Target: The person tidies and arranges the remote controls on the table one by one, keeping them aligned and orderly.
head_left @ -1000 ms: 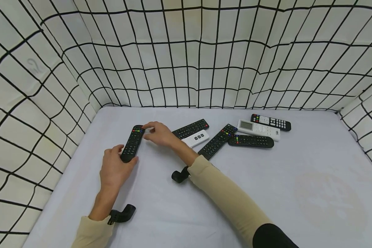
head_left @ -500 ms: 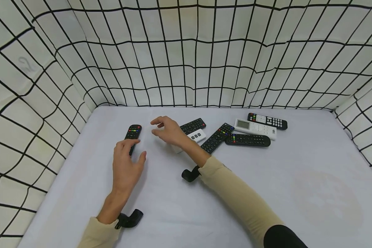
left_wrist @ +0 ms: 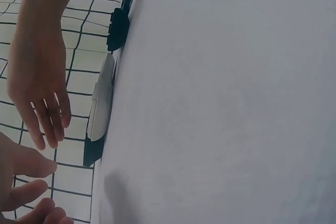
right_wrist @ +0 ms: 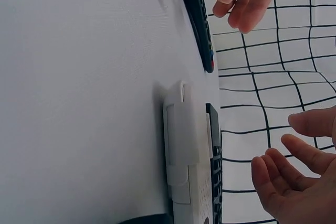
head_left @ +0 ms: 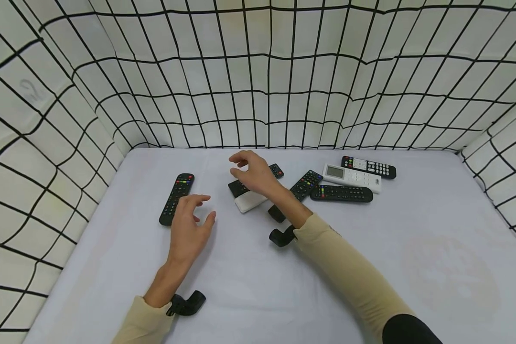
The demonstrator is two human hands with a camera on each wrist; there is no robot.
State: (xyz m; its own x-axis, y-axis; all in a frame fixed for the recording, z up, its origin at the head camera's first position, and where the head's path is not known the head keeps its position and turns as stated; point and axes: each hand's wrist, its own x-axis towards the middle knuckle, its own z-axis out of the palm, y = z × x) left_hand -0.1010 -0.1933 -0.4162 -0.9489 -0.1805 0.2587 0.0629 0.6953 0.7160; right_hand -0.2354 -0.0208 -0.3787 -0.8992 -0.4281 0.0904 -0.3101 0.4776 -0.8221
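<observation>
My left hand (head_left: 191,229) hovers, fingers relaxed and spread, at the right side of a black remote control (head_left: 175,199) with coloured buttons, overlapping its lower edge in the head view. It holds nothing. My right hand (head_left: 258,176), loosely curled and bare of any object, is raised over a black remote control (head_left: 237,188) and a small white remote control (head_left: 249,202), hiding parts of both. In the right wrist view the white remote control (right_wrist: 181,135) lies below the right hand (right_wrist: 299,179), with a gap between them.
Right of the hands lie a slanted black remote control (head_left: 306,184), another black one (head_left: 341,193), a white remote control with a display (head_left: 352,177) and a black one with pale keys (head_left: 369,167). A black grid net (head_left: 268,91) stands before white walls around the table (head_left: 249,286).
Both hands have let go of the left black remote control, which stays on the table. My right hand has moved right, over the middle remote controls; my left hand has shifted slightly right.
</observation>
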